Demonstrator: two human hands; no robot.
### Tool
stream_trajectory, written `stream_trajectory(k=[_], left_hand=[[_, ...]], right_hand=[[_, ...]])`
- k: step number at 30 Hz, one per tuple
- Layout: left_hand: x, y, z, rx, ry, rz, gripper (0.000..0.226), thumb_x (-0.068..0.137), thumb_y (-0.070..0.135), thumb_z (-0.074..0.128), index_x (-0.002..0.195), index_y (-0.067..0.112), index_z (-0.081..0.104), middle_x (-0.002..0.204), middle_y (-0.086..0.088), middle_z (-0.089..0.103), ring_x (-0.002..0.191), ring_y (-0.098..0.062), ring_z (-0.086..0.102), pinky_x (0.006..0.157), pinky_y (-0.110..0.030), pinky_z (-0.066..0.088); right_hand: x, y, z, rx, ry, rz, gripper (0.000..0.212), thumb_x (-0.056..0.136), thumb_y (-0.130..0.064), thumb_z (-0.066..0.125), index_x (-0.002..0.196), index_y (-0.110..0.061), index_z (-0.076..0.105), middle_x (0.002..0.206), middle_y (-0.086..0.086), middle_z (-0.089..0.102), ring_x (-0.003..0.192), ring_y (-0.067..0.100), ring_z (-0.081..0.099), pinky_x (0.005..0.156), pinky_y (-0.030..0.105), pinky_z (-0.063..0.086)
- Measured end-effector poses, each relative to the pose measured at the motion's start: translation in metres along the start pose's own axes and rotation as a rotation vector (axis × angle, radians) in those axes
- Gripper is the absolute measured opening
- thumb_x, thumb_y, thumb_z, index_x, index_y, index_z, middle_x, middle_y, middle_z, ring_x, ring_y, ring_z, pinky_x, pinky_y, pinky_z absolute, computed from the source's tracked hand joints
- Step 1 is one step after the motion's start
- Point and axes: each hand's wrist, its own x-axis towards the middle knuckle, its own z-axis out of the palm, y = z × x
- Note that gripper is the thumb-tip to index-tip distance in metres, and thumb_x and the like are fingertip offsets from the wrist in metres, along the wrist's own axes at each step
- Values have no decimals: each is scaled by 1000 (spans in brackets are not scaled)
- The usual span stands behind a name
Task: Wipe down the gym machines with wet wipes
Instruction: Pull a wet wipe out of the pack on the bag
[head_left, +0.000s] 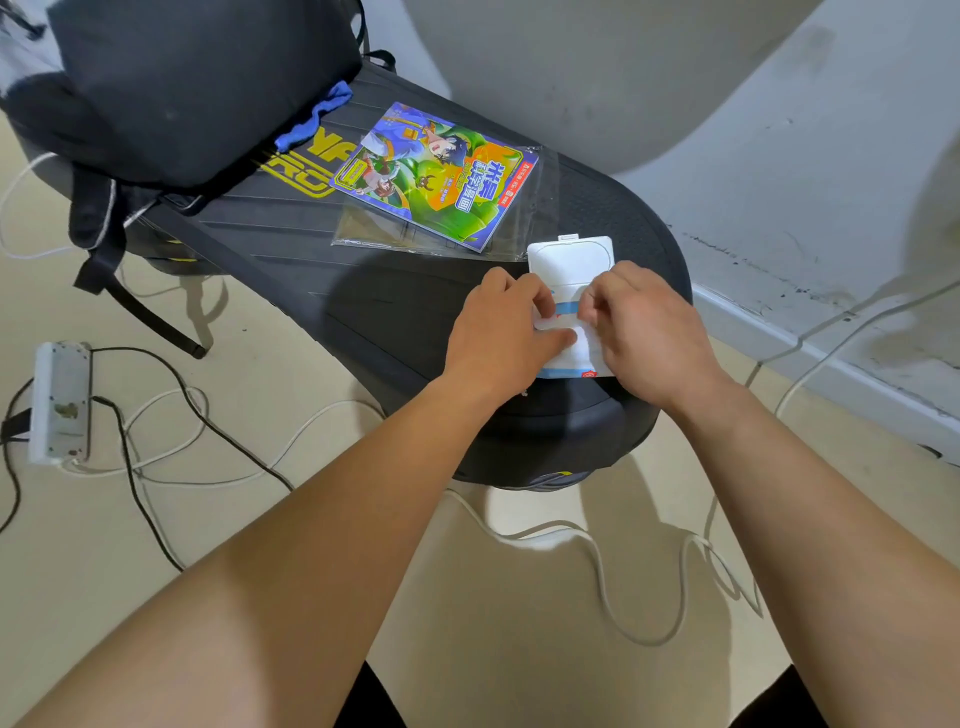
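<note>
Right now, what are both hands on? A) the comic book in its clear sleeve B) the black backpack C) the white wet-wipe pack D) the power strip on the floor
C: the left hand and right hand both pinch the white wet-wipe pack lying on the black machine surface; the comic book lies apart from them.

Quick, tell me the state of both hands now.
Left hand: grips the wipes pack.
Right hand: pinches the wipes pack too.
</note>
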Motion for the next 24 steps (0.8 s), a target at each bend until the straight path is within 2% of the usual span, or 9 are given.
stream_trajectory(k=[1, 3, 7, 10, 14, 20, 24], left_hand=[[0, 1, 1, 4, 10, -4, 31, 81, 49, 76, 99, 28, 60, 102, 4, 45, 95, -17, 53, 78, -30, 46], [1, 3, 1, 5, 16, -3, 33, 81, 51, 76, 100, 29, 60, 102, 4, 45, 95, -16, 53, 78, -29, 46], [0, 3, 0, 4, 14, -23, 33, 80, 47, 78, 102, 31, 60, 104, 5, 46, 97, -16, 54, 80, -29, 47], [-2, 6, 0, 8, 16, 7, 34, 82, 43, 78, 109, 33, 59, 104, 5, 44, 99, -17, 54, 81, -30, 46], [-3, 7, -1, 17, -15, 19, 42, 87, 42, 74, 126, 40, 60, 110, 4, 43, 109, -17, 52, 93, -33, 50], [-1, 10, -3, 20, -23, -1, 40, 85, 44, 75, 122, 40, 61, 110, 4, 43, 109, -17, 53, 93, -34, 51], [0, 10, -4, 23, -37, -16, 39, 85, 45, 75, 121, 40, 61, 110, 4, 43, 108, -16, 53, 93, -34, 51]], right_hand=[[0, 3, 0, 15, 11, -11, 7, 93, -17, 61, 97, -22, 64, 101, 0, 55, 99, 25, 51, 73, 39, 47], [-1, 7, 1, 25, 3, -37, 15, 94, -25, 65, 108, -20, 70, 105, 1, 59, 103, 26, 52, 76, 40, 48], [-1, 8, 4, 39, 51, -42, 12, 93, -20, 67, 101, -21, 76, 100, 1, 62, 100, 29, 54, 72, 42, 50], [2, 4, 5, -11, 63, -24, 13, 92, -16, 64, 99, -22, 73, 99, 0, 61, 96, 28, 53, 67, 40, 49], [3, 3, 5, -5, 59, -13, 12, 92, -15, 61, 96, -24, 67, 98, -3, 58, 92, 25, 50, 65, 43, 50], [3, 4, 2, 92, 28, 21, 14, 92, -13, 56, 90, -26, 60, 92, -11, 47, 90, 22, 47, 69, 46, 50], [3, 6, 0, 182, 17, 33, 12, 96, -15, 54, 93, -25, 59, 95, -7, 51, 92, 23, 51, 74, 47, 51]])
